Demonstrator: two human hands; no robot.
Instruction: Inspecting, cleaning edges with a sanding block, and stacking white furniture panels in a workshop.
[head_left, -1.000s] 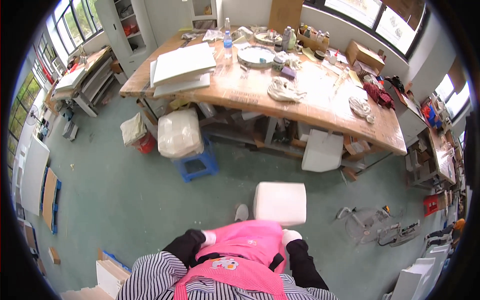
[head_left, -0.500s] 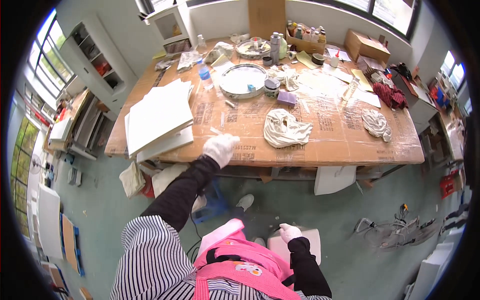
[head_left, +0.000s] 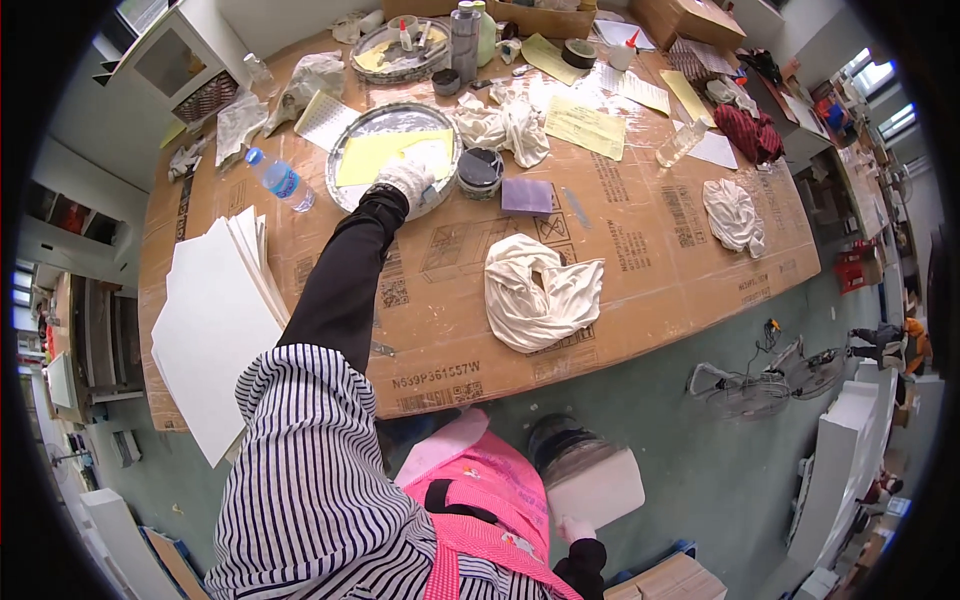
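Note:
My left hand (head_left: 405,180), in a white glove, reaches over the near part of a round, silver-rimmed tray (head_left: 352,196). Yellow paper (head_left: 375,158) shows inside that tray. The glove's fingers merge with a bright white patch, and a small blue bit shows beside them, so their grip is unclear. A dark-lidded jar (head_left: 480,172) and a purple block (head_left: 527,197) stand to the right of this hand. Low down by my pink apron, my right hand (head_left: 575,530) is closed at the near edge of a white, round-cornered panel (head_left: 600,490).
White boards (head_left: 215,325) lie stacked at the table's left, jutting past its edge. A water bottle (head_left: 282,182) lies beyond them. Bundled white cloth (head_left: 540,295) rests near the front edge. A fan (head_left: 765,385) is on the floor to the right; cardboard (head_left: 670,580) is low behind my right hand.
My left hand has moved from the table's front edge forward to the round tray. The view has shifted closer to the table. The white panel has stayed with my right hand.

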